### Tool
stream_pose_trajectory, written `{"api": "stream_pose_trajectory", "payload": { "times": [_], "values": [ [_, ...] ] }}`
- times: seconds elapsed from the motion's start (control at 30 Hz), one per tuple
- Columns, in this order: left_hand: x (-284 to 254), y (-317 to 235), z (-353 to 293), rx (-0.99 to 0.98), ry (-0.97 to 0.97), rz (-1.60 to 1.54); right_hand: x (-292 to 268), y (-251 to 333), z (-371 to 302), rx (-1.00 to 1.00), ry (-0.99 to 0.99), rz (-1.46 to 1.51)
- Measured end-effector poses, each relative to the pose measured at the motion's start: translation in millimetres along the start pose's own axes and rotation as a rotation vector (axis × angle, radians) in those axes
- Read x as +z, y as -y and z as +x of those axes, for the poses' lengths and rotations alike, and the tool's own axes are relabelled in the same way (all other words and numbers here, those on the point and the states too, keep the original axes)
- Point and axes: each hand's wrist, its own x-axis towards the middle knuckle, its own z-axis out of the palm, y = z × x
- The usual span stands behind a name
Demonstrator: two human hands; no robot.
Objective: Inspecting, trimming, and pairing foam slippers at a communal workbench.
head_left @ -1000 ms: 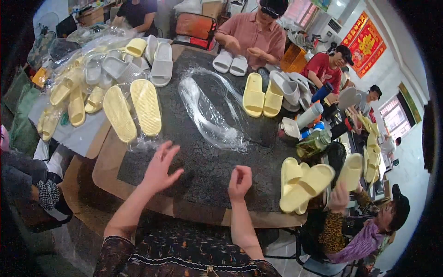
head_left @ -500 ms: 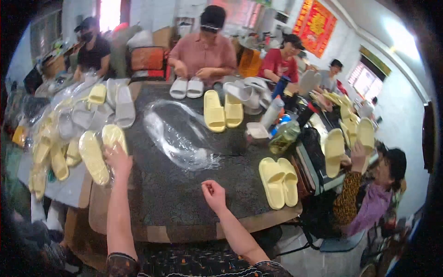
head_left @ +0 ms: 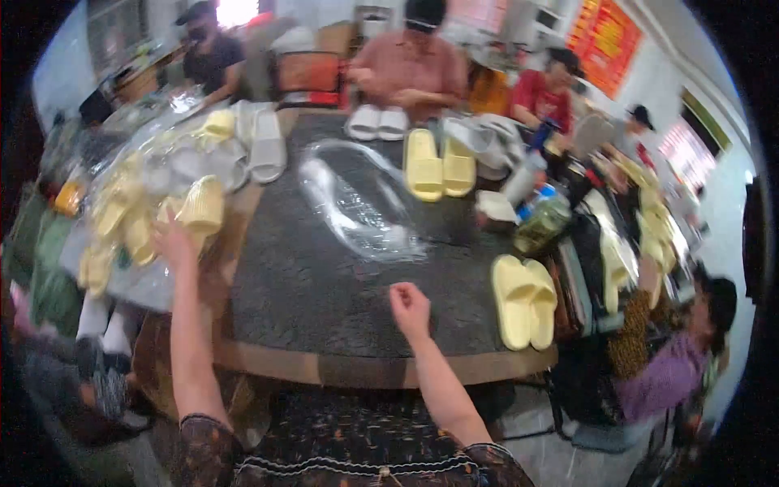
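My left hand [head_left: 174, 241] reaches out to the left and grips the near end of a pair of yellow slippers [head_left: 200, 206], which stand tilted up at the table's left edge. Resting on the dark table top [head_left: 308, 284], my right hand [head_left: 410, 308] has its fingers curled in with nothing in it. An empty clear plastic bag [head_left: 361, 207] lies flat on the table beyond my right hand.
A heap of bagged yellow and white slippers [head_left: 138, 211] fills the left side. Yellow pairs lie at the table's far middle [head_left: 438, 162] and near right corner [head_left: 523, 300]. A person opposite handles white slippers [head_left: 377, 122]. Other people sit to the right.
My left hand went from the table top out to the left and took hold of the yellow pair. My right hand stayed near the front edge, fingers curled.
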Motion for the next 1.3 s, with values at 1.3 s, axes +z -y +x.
{"api": "stream_pose_trajectory", "payload": {
  "times": [1.3],
  "values": [
    [-112, -175, 118, -0.021, -0.127, -1.953, 6, 12, -3, 0.024, 0.043, 0.023]
  ]
}}
